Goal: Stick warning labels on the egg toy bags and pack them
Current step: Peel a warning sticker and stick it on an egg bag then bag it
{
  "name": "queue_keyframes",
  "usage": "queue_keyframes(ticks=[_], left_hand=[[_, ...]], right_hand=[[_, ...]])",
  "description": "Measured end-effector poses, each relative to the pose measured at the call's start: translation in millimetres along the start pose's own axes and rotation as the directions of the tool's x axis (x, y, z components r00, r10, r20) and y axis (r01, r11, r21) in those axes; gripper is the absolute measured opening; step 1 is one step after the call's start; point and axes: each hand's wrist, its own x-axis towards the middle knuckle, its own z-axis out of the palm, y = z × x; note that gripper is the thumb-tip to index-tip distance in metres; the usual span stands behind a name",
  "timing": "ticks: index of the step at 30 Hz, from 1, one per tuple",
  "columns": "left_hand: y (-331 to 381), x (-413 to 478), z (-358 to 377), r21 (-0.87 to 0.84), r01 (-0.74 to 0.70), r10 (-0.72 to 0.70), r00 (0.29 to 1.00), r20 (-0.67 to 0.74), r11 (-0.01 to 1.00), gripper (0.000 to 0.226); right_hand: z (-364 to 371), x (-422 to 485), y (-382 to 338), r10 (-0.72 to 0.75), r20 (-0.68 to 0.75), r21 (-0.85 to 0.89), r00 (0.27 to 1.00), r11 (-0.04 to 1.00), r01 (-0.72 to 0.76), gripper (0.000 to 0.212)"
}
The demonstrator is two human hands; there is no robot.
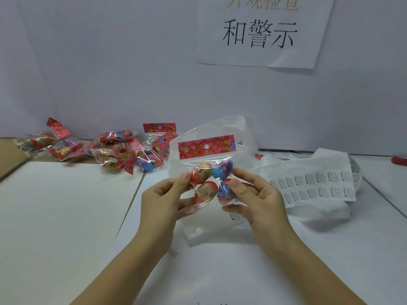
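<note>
An egg toy bag [207,148] with a red flowered header card and several coloured eggs is held upright above the table. My left hand [163,201] pinches its left side at a red egg. My right hand [255,201] grips its right side, thumb on the front and fingers curled behind. A larger clear plastic bag [211,230] hangs around and below it. A small warning label [234,216] shows near my right hand's lower fingers. A sheet of warning labels [317,186] lies to the right.
A pile of several egg toy bags [123,150] lies at the back left, with more bags [41,139] further left. White sheets [66,205] cover the table. A paper sign [259,34] hangs on the wall. A red object [399,161] sits at the right edge.
</note>
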Motion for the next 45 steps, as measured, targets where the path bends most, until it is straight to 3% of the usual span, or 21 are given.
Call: queue_keyframes(ticks=[5,9,18,23,28,31,33,36,39,42,45], left_hand=[[3,2,-2,-0.037,0.05,-0.05,0.999,-0.003,0.998,0.021],[5,3,-3,0.007,0.064,-0.064,0.996,0.057,0.998,0.01],[8,5,-4,0.113,0.046,-0.056,0.994,0.096,0.993,0.013],[11,10,-9,0.205,-0.029,0.007,0.994,0.105,0.978,0.013],[13,9,-10,0.173,-0.095,0.073,0.989,0.129,0.98,0.012],[12,2,-6,0.06,-0.125,0.117,0.985,0.126,0.99,0.012],[9,-3,-3,0.037,-0.185,0.18,0.978,0.102,0.982,0.012],[6,-11,1,0.117,-0.365,0.354,0.929,0.104,0.924,0.01],[3,-21,4,0.13,-0.517,0.484,0.848,0.218,0.846,0.008],[-1,-28,5,0.199,-0.663,0.575,0.734,0.361,0.722,0.011],[-3,-27,4,0.176,-0.715,0.628,0.685,0.37,0.676,0.018]], right_hand=[[0,-1,1,-0.018,-0.03,0.037,0.999,0.999,0.019,0.045],[1,-2,1,-0.018,-0.005,0.024,1.0,1.0,0.018,0.046],[0,-2,-1,-0.043,0.015,-0.016,0.999,0.999,0.044,0.046],[-4,0,-7,-0.078,0.036,-0.049,0.996,0.996,0.08,0.046],[-5,1,-8,-0.03,0.048,0.007,0.998,1.0,0.03,0.043],[-3,-2,0,-0.099,-0.048,-0.169,0.994,0.982,0.089,0.037],[2,-8,3,-0.139,-0.025,-0.309,0.99,0.943,0.125,0.036],[9,-16,7,-0.056,0.087,-0.321,0.995,0.944,0.081,0.05],[13,-18,5,-0.029,0.188,-0.21,0.982,0.975,0.069,0.072],[14,-20,2,-0.051,0.195,-0.11,0.98,0.991,0.073,0.059],[14,-19,2,-0.041,0.137,-0.069,0.99,0.996,0.051,0.046]])
